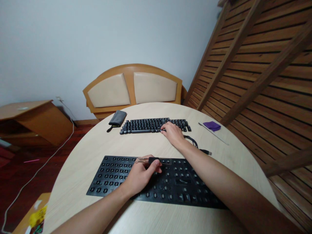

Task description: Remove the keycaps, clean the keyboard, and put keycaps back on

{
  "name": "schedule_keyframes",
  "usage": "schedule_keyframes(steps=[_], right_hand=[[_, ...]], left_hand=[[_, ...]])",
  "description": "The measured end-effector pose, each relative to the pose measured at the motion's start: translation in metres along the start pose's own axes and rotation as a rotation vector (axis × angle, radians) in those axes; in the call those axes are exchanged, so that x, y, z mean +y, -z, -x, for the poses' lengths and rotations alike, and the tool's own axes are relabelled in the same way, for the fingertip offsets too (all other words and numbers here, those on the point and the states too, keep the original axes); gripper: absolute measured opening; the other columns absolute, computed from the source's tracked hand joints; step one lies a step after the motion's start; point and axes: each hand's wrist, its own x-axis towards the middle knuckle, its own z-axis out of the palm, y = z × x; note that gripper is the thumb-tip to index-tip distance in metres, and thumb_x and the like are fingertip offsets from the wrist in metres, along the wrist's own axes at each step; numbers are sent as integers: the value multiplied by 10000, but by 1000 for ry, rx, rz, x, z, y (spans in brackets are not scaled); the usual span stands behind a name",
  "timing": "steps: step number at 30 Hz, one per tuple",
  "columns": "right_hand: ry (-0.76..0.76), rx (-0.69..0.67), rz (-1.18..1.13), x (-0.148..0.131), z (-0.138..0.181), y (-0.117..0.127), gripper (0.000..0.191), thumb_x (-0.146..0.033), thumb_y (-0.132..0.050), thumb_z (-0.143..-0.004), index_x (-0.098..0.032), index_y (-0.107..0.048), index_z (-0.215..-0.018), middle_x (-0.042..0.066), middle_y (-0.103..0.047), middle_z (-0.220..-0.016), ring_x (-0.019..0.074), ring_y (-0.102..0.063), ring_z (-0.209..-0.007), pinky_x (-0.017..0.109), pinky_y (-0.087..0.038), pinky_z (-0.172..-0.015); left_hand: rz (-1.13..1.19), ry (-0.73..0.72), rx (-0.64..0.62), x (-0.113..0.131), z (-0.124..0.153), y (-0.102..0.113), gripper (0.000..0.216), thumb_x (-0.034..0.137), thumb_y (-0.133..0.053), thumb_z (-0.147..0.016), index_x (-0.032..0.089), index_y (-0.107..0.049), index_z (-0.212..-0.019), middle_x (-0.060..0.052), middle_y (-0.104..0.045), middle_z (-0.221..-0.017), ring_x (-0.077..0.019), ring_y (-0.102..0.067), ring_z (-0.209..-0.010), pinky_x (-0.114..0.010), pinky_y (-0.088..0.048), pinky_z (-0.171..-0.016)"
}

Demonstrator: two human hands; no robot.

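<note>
A black keyboard base (114, 177) lies across the near part of the table, its key sockets bare of caps. My left hand (142, 174) rests over its middle, fingers closed around a small dark block-shaped item (153, 160) whose kind I cannot make out. Farther back, loose black keycaps (141, 125) stand in rows in keyboard order. My right hand (173, 132) reaches over the base to these rows, thumb and fingers pinched at a keycap near their front edge. My right forearm hides part of the base's right side.
The round pale table (78, 159) holds a grey pouch (118, 118) at back left. To the right lie a black USB cable (204, 151), a purple cloth (212, 126) and a thin metal rod (220, 138). A slatted wooden panel (263, 74) leans close on the right.
</note>
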Motion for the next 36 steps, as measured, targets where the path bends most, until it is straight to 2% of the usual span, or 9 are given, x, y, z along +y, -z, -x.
schedule_keyframes(steps=[29, 36], right_hand=[[17, 1, -66, 4, -3, -5, 243, -220, -697, -912, -226, -714, -1154, 61, -709, -1163, 214, -669, -1064, 296, -486, -922], [14, -3, -65, 5, -3, -6, 233, -200, -660, -916, -196, -745, -1132, 81, -707, -1186, 216, -669, -1078, 295, -477, -972]], left_hand=[[12, 10, 0, 1, 0, 0, 452, 548, -529, -970, 167, -669, -771, -58, -724, -741, -190, -675, -709, -309, -527, -731], [11, 8, -3, 0, 0, 1, 456, 548, -525, -974, 163, -673, -778, -56, -717, -745, -189, -673, -713, -309, -525, -733]])
